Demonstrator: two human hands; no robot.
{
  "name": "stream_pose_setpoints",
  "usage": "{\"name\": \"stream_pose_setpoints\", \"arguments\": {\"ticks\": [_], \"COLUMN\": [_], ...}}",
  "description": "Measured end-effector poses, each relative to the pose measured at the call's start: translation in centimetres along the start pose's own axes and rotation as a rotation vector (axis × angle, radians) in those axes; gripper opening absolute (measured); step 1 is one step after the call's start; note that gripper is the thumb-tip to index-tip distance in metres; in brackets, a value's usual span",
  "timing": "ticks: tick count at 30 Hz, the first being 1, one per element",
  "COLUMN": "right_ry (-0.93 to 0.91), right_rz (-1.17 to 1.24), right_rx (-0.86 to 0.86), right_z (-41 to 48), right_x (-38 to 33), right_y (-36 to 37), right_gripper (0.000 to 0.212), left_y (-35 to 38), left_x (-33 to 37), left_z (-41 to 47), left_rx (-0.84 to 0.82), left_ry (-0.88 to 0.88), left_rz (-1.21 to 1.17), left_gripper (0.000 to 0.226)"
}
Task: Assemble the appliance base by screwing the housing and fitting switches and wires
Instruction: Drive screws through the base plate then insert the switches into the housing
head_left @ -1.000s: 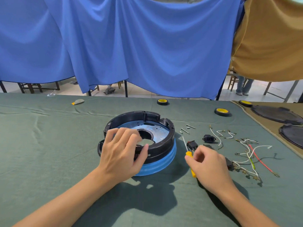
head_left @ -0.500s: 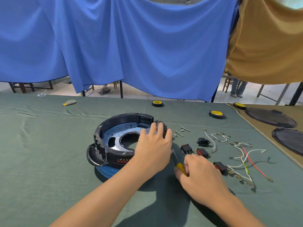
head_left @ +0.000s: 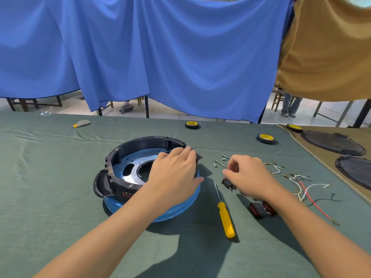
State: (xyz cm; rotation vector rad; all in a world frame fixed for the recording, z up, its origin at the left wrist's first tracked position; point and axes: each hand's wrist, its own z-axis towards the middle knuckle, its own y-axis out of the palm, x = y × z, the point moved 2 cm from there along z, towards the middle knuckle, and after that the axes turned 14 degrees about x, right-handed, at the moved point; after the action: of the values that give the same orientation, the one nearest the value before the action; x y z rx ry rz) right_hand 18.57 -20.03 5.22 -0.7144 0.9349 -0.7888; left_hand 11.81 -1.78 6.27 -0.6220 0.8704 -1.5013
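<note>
The left hand's fingers (head_left: 180, 152) lie fairly straight and close together across the right side of the black housing (head_left: 140, 143), thumb spread toward the bench, so the left hand (head_left: 174, 173) rests flat on it without gripping it. The right hand's fingers (head_left: 232, 164) are curled inward (whether they pinch anything I cannot tell); the right hand (head_left: 251, 177) hovers over a black switch (head_left: 227, 182), near the loose screws (head_left: 219, 163).

The housing sits on a blue base (head_left: 180, 205) in the middle of the green-covered bench (head_left: 50, 187), with a perforated metal plate (head_left: 136, 167) showing inside the ring. Between the two forearms the yellow-handled screwdriver (head_left: 225, 219) lies free on the cloth, tip pointing away. A second switch (head_left: 261, 209) lies beside the right wrist, and the wires (head_left: 309, 189) are strewn further right. Two tape rolls (head_left: 192, 124) sit near the far edge, below a blue curtain (head_left: 180, 57).
</note>
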Motion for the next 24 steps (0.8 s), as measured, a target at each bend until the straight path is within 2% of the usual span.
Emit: {"name": "stream_pose_setpoints", "arguments": {"ticks": [3, 6, 9, 16, 20, 24], "right_ry": [-0.027, -0.053, -0.089, -0.115, -0.089, -0.111], "right_rz": [-0.030, -0.084, -0.146, -0.222, -0.222, -0.231], "right_rx": [-0.022, -0.065, -0.097, -0.084, -0.047, -0.021], "right_z": [2.4, 3.7, 4.1, 4.0, 3.9, 3.6], "right_x": [-0.6, -1.0, -1.2, -1.3, -1.5, -1.4], "right_y": [2.1, 4.1, 5.0, 5.4, 5.3, 5.5], "right_gripper": [0.006, 0.027, 0.035, 0.023, 0.021, 0.021], "left_y": [0.7, 1.5, 1.7, 1.7, 1.9, 2.4], "left_x": [1.5, 1.7, 0.4, -4.7, -6.0, -3.9], "left_z": [-0.2, -0.8, -0.6, -0.9, -0.9, -1.6], "left_rx": [0.045, 0.047, 0.064, 0.157, 0.332, 0.596], "left_ry": [-0.139, -0.008, 0.139, 0.283, 0.311, 0.105], "left_rz": [0.151, 0.264, 0.265, 0.179, 0.214, 0.248], "left_gripper": [0.048, 0.048, 0.047, 0.060, 0.052, 0.039]}}
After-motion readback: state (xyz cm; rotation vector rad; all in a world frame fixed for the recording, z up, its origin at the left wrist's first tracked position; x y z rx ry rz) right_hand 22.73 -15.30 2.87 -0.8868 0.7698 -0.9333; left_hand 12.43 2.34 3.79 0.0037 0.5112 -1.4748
